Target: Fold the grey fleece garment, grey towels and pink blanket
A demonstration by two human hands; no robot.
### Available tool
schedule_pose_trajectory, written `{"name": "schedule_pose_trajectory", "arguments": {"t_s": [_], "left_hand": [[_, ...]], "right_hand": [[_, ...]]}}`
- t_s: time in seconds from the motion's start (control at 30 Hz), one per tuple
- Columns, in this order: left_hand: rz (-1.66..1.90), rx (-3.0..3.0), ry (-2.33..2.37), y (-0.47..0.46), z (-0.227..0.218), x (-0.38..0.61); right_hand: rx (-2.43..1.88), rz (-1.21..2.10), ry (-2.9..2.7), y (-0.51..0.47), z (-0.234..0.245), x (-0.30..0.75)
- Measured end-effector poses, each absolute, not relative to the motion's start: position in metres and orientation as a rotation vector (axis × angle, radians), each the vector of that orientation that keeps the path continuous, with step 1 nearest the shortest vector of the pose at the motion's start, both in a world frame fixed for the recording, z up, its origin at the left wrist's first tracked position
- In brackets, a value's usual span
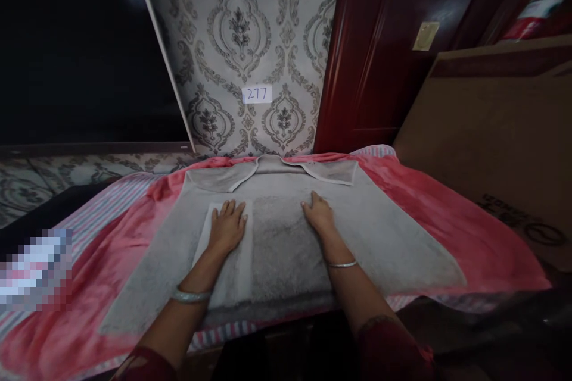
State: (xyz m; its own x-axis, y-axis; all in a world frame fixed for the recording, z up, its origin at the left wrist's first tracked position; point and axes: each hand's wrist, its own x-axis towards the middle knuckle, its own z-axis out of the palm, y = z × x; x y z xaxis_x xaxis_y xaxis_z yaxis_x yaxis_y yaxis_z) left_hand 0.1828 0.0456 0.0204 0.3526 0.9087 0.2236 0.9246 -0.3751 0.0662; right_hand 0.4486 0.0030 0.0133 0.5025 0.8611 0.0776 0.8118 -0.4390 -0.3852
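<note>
A grey collared garment [384,238] lies spread flat on a pink blanket [473,232], its collar toward the wall. My left hand [227,225] rests flat, fingers stretched out, on a lighter folded strip [236,274] of the garment at left of centre. My right hand [318,214] lies flat, palm down, on the fuzzy middle panel [281,250]. Both wrists wear silver bangles. Neither hand holds anything.
The blanket covers a striped sheet [107,205] on a raised surface. Patterned wallpaper with a label reading 277 [257,94] stands behind. A dark red door [379,59] is at the back right, a large cardboard box [496,131] to the right. A blurred patch sits at the left edge.
</note>
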Motion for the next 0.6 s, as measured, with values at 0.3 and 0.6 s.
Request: {"name": "schedule_pose_trajectory", "arguments": {"t_s": [0.3, 0.6], "left_hand": [[-0.486, -2.306, -1.973, 0.041, 0.027, 0.166], [-0.369, -2.674, -1.474, 0.036, 0.026, 0.175]], "right_hand": [[-2.331, 0.088, -1.323, -0.004, 0.014, 0.448], [-1.841, -0.070, -2.042, -0.006, 0.016, 0.426]]}}
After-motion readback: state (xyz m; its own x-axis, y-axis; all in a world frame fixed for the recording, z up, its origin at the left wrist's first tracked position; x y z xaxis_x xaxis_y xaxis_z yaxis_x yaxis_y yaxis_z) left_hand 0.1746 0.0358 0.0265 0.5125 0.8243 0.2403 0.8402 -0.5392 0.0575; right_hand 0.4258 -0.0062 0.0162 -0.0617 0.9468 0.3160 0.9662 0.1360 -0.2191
